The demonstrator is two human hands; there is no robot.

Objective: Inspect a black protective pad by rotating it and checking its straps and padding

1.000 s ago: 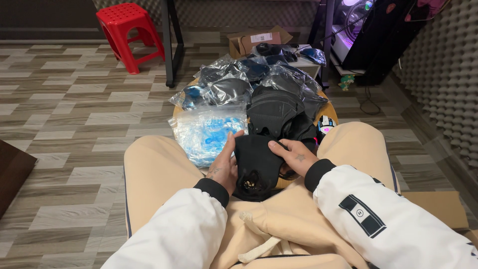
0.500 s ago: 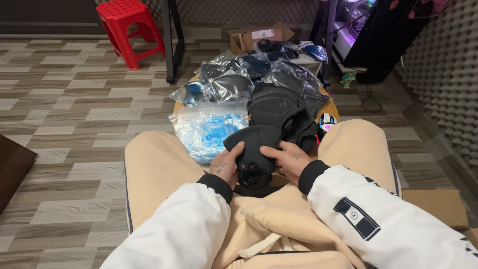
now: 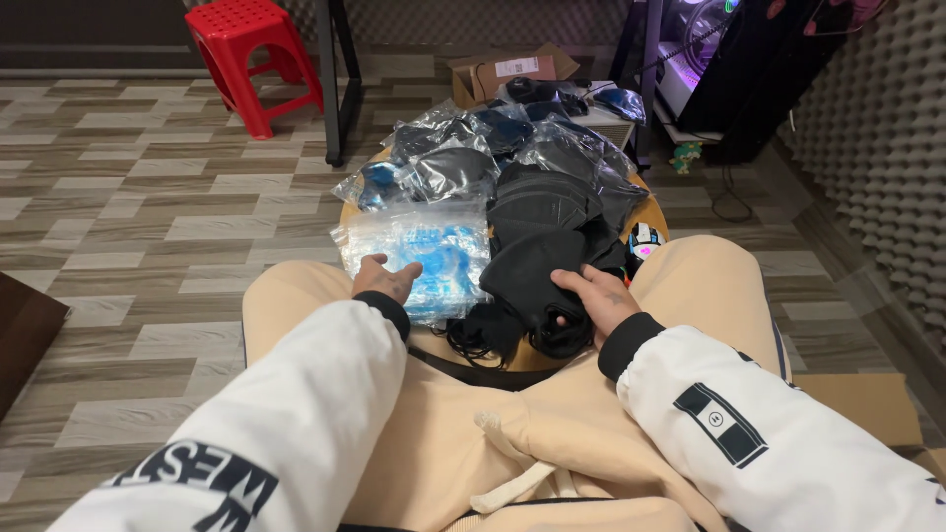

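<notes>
I sit with a low round wooden table (image 3: 645, 212) between my knees. On it lies a black face mask (image 3: 527, 276) with its ear loops (image 3: 483, 335) hanging at the near edge. My right hand (image 3: 596, 296) rests on this mask, fingers pressing its right side. My left hand (image 3: 386, 279) hovers open, palm down, over a clear bag of blue masks (image 3: 424, 246) at the table's left. More black masks (image 3: 542, 202) are stacked just behind.
Several clear bags with dark masks (image 3: 443, 163) pile at the table's far side. A red plastic stool (image 3: 251, 54) and a black table leg (image 3: 332, 84) stand beyond on the left. An open cardboard box (image 3: 503, 74) sits behind. Foam-panelled wall (image 3: 877, 167) at right.
My left hand let go of the black mask and moved left over the bag of blue masks. The mask now lies flat under my right hand.
</notes>
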